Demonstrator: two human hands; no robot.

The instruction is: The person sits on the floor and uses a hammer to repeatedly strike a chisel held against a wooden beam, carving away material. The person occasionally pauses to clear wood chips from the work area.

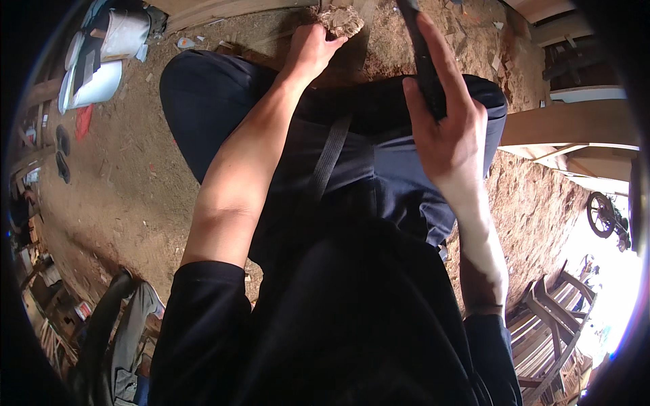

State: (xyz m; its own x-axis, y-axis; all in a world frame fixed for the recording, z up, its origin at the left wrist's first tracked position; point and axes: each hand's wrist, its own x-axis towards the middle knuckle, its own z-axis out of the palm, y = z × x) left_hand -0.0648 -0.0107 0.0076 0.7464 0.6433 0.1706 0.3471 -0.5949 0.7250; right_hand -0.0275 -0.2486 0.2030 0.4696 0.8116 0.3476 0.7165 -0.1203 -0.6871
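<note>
Chunk lies beyond left hand, which holds it; right hand grips dark tool.

Red scrap near dark footwear on brown floor; black wheel at right

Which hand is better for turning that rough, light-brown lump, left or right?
Probably the left hand: it's right at the rough, light-brown lump. The right hand is farther off and holds a long, dark, narrow tool, so it seems less free.
</note>
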